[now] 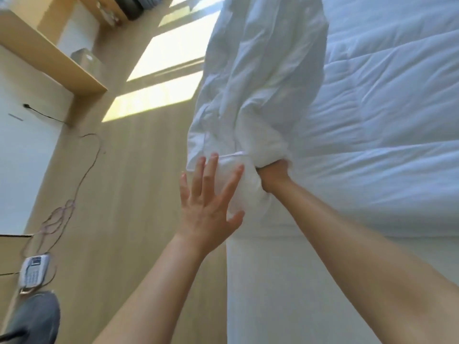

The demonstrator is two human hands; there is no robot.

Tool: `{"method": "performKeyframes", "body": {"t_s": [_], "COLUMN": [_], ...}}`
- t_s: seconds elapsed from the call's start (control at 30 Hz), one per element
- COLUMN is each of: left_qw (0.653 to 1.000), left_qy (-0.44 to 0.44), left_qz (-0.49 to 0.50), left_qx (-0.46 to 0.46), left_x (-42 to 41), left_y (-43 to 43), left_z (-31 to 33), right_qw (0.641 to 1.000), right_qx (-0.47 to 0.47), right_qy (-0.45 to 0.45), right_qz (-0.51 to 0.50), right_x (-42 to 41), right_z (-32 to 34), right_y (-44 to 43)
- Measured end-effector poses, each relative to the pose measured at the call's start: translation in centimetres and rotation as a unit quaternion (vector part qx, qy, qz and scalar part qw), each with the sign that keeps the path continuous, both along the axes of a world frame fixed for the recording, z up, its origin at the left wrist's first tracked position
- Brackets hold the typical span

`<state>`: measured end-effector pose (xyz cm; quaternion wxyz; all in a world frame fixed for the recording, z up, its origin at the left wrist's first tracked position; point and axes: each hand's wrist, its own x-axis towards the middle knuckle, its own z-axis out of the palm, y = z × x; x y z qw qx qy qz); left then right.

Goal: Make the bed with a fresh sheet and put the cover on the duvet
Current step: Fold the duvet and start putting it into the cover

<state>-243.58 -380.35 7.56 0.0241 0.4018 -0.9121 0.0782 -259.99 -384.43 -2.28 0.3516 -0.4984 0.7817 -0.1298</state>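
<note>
A white duvet cover [260, 83] hangs bunched along the bed's left edge, reaching from the far end down to my hands. My right hand [273, 173] is pushed inside the cover's opening and its fingers are hidden by cloth; the fabric gathers tightly round the wrist. My left hand [208, 202] is spread with straight fingers, its fingertips touching the cover's hem [231, 157] just left of the right wrist. The quilted white duvet [385, 120] lies flat across the bed on the right. The bed's white side [273, 281] drops below my arms.
Light wooden floor [139, 170] runs along the bed's left side, with sunlit patches further off. A thin cable [84, 175] loops across it to a white telephone [33, 270]. A wooden shelf [62, 63] juts from the left wall. My shoe [34, 316] shows at bottom left.
</note>
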Motion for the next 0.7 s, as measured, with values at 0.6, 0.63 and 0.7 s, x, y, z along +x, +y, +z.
{"method": "performKeyframes", "body": {"t_s": [0.6, 0.63, 0.7], "left_qw": [0.93, 0.912, 0.886], "left_qy": [0.111, 0.138, 0.181], "left_qz": [-0.057, -0.05, -0.062], "left_qx": [0.346, 0.384, 0.423], "left_x": [19.5, 19.4, 19.2], "left_y": [-20.8, -21.3, -22.4], "left_z": [-6.9, -6.4, -5.0], "right_qw": [0.809, 0.777, 0.68], "right_qx": [-0.193, -0.202, -0.141], "right_qy": [-0.369, -0.308, -0.176], "right_qz": [-0.415, -0.511, -0.698], "right_x": [27.0, 26.9, 25.8], "right_z": [1.3, 1.3, 0.3], "right_y": [-3.3, -2.1, 0.0]}}
